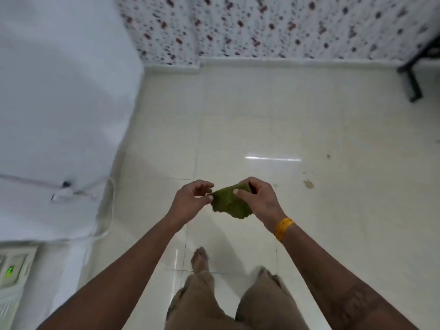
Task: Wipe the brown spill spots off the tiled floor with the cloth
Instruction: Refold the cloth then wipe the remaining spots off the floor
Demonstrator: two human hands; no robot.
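- Plainly, the cloth (229, 202) is up in the air, bunched and green, held between both hands above the floor (273, 110); it touches no tile.
- Brown spots (308, 184) lie on the floor to the right of the hands, with a smaller speck (328, 156) farther off and faint marks between.
- To do this step well, I judge the cloth should be spread or folded into a flat pad before it goes down, so one clean face meets the largest spot first, then the small ones.
- Right hand (256, 198): grip pinched on the cloth's far edge, thumb pressed on top, fingers curled behind.
- Left hand (191, 198): thumb and forefinger nip the cloth's left corner; the other fingers are loosely curled, holding nothing.
- Crouching towards the right seems needed, since the spots lie well apart from the feet (200, 258).
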